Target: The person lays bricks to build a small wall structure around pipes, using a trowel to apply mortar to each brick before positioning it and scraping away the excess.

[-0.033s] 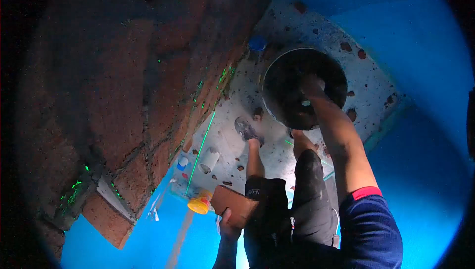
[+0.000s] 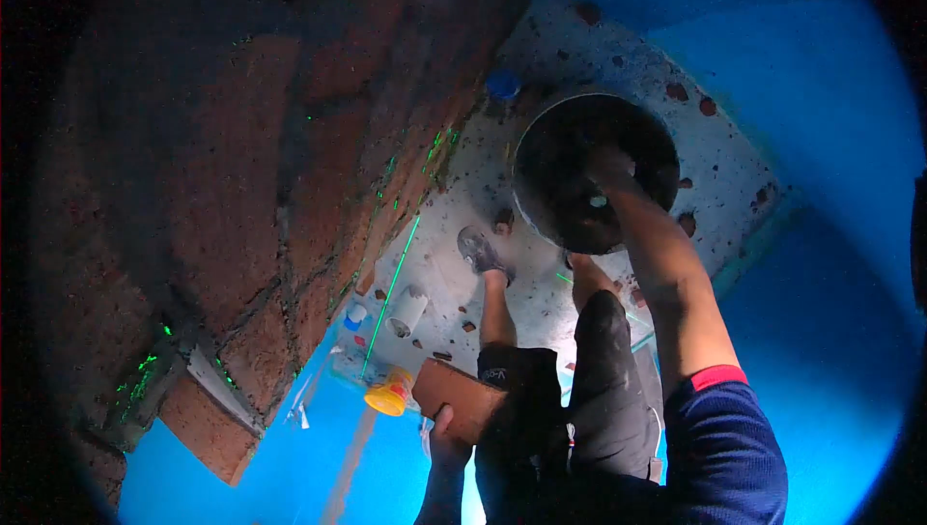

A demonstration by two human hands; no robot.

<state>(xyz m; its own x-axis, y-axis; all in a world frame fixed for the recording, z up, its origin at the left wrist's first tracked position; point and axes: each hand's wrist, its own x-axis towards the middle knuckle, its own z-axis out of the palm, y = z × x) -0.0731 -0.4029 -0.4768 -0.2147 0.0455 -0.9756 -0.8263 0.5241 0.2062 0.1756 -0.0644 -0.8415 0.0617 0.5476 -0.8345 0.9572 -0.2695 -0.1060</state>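
My left hand (image 2: 447,438) grips a flat reddish-brown brick (image 2: 457,397) by its near edge, thumb on its face, beside my left thigh. My right arm reaches down into a round black tub (image 2: 550,206) on the floor. Deep in the dark tub, my right hand (image 2: 610,166) is shadowed, and its fingers cannot be made out. A small pale spot shows below it on the dark contents. At the left rises a brick wall (image 2: 241,139) with dark mortar joints; one brick (image 2: 208,428) juts out at its lower end.
Brick fragments (image 2: 676,91) are scattered over the pale, dirty floor (image 2: 463,197). A whitish cylinder (image 2: 409,311), a yellow container (image 2: 389,395) and a blue lid-like object (image 2: 502,85) lie near the wall. A green laser line (image 2: 394,288) crosses the floor. Blue walls (image 2: 821,332) stand at the right.
My right hand has shifted slightly inside the tub, and the pale patch beside it is dimmer. My left hand keeps the brick almost in the same place.
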